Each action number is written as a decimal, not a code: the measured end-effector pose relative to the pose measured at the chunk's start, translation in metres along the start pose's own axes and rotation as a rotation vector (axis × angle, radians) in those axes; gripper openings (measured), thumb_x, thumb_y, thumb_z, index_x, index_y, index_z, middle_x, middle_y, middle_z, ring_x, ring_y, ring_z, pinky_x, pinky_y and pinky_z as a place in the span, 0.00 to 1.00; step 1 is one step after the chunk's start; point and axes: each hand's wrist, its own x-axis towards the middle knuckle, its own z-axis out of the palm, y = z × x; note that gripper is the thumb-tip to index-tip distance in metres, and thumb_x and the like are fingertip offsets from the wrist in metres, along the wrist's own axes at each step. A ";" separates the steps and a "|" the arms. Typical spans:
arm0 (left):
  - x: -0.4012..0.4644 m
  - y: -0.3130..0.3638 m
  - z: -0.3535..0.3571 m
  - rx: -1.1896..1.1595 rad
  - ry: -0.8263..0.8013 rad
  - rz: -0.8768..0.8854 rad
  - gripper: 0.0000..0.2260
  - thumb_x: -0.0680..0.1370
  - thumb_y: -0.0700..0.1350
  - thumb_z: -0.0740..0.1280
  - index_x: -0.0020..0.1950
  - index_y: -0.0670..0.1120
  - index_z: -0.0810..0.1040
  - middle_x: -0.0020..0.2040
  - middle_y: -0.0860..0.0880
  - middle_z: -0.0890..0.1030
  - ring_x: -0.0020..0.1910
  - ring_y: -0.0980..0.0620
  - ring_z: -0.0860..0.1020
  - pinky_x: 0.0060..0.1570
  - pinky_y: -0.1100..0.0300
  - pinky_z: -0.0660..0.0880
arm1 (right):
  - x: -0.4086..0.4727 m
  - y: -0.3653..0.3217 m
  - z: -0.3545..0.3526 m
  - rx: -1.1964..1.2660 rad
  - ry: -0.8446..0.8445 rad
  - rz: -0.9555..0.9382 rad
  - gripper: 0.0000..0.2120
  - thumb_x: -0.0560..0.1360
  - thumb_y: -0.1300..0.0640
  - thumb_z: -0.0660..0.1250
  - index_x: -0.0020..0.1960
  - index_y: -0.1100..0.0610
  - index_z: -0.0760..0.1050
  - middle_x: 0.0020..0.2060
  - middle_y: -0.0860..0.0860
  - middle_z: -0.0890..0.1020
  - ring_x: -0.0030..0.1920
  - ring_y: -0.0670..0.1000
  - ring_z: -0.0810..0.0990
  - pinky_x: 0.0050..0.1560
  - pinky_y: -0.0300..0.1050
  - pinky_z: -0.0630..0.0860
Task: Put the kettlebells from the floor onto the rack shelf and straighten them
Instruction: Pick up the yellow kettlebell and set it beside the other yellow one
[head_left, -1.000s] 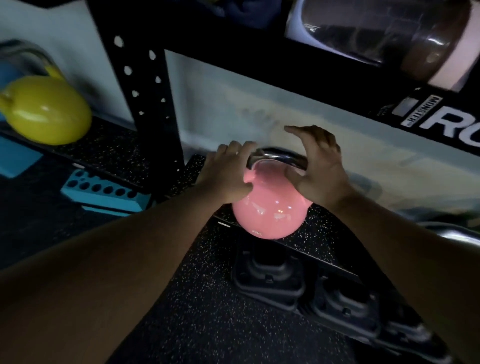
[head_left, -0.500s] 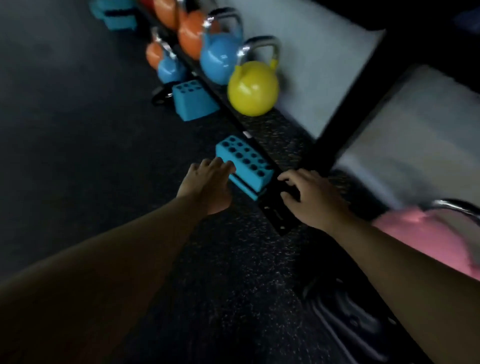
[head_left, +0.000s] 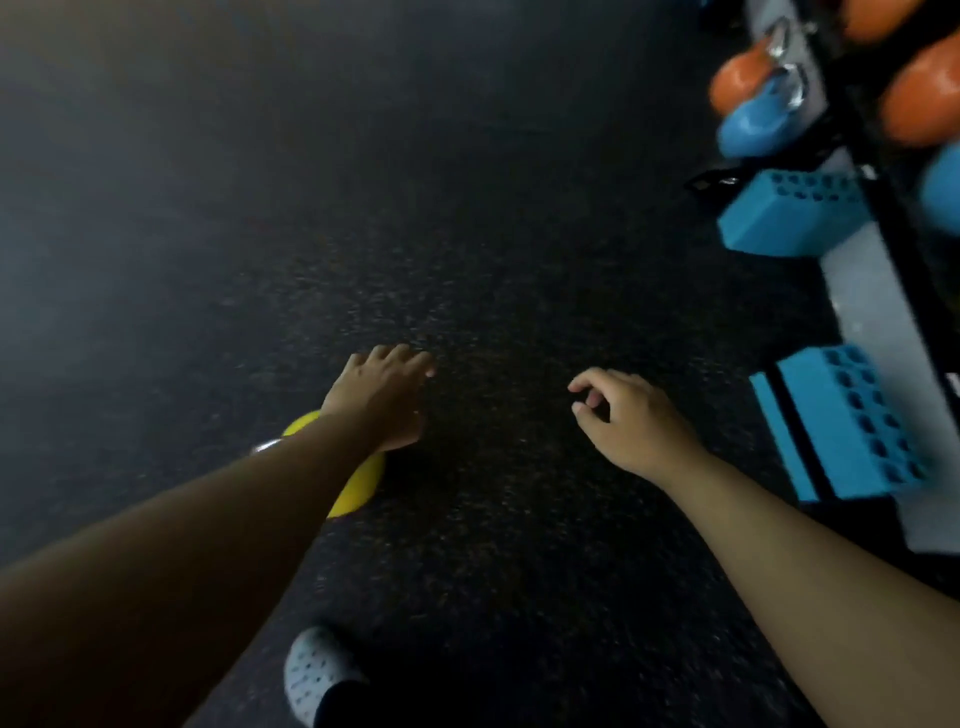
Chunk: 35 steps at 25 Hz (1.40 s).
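A yellow kettlebell (head_left: 358, 488) lies on the dark floor, mostly hidden under my left forearm; a bit of its steel handle shows at its left. My left hand (head_left: 382, 400) hovers above and just past it, fingers spread, holding nothing. My right hand (head_left: 628, 421) is out over bare floor to the right, fingers loosely curled and apart, empty. At the far right edge the rack shelf (head_left: 883, 270) carries an orange kettlebell (head_left: 924, 98) and part of a blue one. A blue kettlebell (head_left: 753, 124) and an orange one (head_left: 740, 78) stand on the floor beside the rack.
Two blue perforated blocks (head_left: 789, 218) (head_left: 852, 421) sit against the rack's base on the right. My grey perforated shoe (head_left: 317, 670) is at the bottom. The speckled rubber floor (head_left: 467, 234) stretches ahead and left.
The view has swung from the pink kettlebell on the shelf down and left to the floor. Both hands let go of the pink kettlebell and now reach over the floor by the yellow one.
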 end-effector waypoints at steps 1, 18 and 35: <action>-0.011 -0.041 0.000 -0.011 -0.013 -0.064 0.27 0.75 0.52 0.70 0.72 0.54 0.67 0.72 0.47 0.70 0.72 0.43 0.67 0.68 0.46 0.65 | 0.023 -0.032 0.017 -0.001 -0.032 -0.017 0.11 0.78 0.50 0.65 0.60 0.47 0.75 0.47 0.45 0.78 0.51 0.48 0.76 0.57 0.52 0.75; -0.040 -0.257 0.179 -0.225 -0.202 -0.492 0.39 0.71 0.55 0.75 0.78 0.53 0.60 0.74 0.46 0.67 0.71 0.41 0.68 0.69 0.42 0.69 | 0.177 -0.170 0.304 -0.216 -0.661 -0.301 0.17 0.70 0.47 0.72 0.54 0.52 0.74 0.53 0.52 0.74 0.56 0.56 0.74 0.55 0.53 0.74; 0.026 -0.106 0.138 -0.246 -0.487 -0.045 0.01 0.71 0.49 0.69 0.41 0.55 0.79 0.37 0.54 0.80 0.37 0.56 0.80 0.34 0.63 0.72 | 0.081 -0.072 0.207 0.184 -0.598 0.141 0.09 0.66 0.56 0.67 0.29 0.53 0.70 0.34 0.53 0.79 0.37 0.54 0.81 0.35 0.45 0.77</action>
